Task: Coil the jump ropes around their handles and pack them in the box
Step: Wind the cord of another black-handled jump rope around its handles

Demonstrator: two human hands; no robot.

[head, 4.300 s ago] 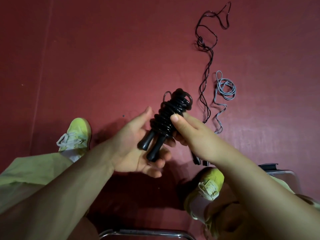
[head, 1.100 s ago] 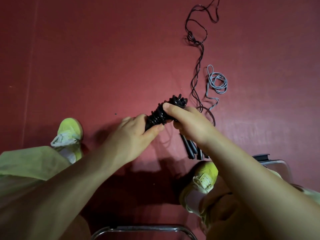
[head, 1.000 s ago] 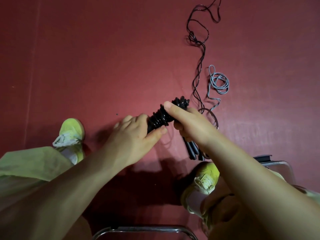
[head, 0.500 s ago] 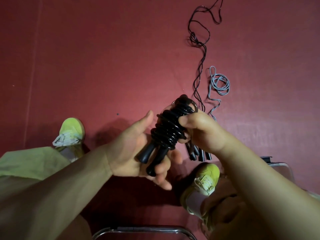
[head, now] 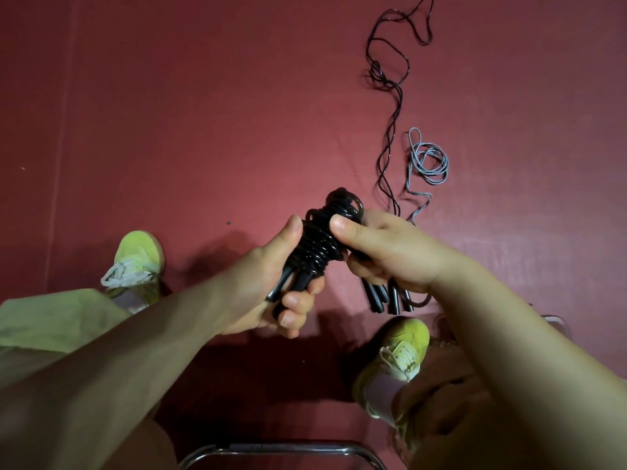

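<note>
Above the dark red floor, the black jump rope coiled around its paired handles slanted top-right to bottom-left, left hand gripping the handle ends, right hand pinching the coils.

black jump rope: coiled round paired handles, tilted | loose black rope, grey rope: floor

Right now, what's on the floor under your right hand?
Under the right hand, black jump-rope handles lie bunched on the red floor; only their lower ends show. Their tops, and how their ropes join, are covered by the hand.
</note>
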